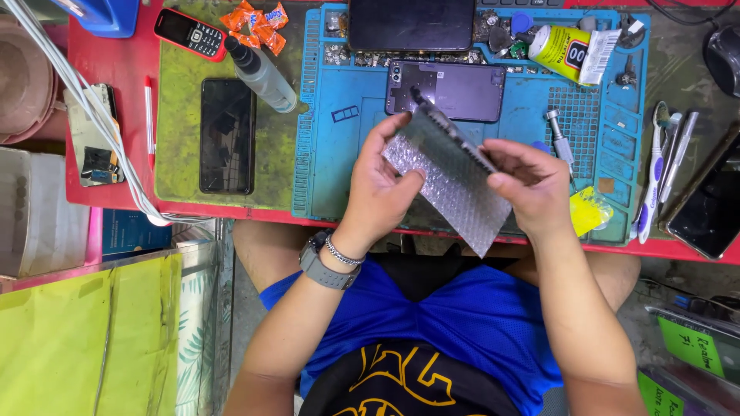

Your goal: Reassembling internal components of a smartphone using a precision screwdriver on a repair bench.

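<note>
A bubble-wrap pouch (455, 189) is held between both hands above the front edge of a blue repair mat (331, 154). A dark slim part, seemingly a phone screen (451, 131), sticks out of the pouch's top, tilted. My left hand (378, 185) grips the pouch's left side with the thumb across it. My right hand (532, 185) pinches the dark part and the pouch's right edge. Just beyond the hands, a purple-grey phone back (455, 88) lies on the mat.
A black phone (227, 135) and spray bottle (262, 73) lie on a green mat. Also about: a red keypad phone (189, 32), orange sweets (254, 23), glue tube (566, 50), dark tablet (411, 23), toothbrush and tweezers (663, 162), another phone (705, 208), white cables (92, 115).
</note>
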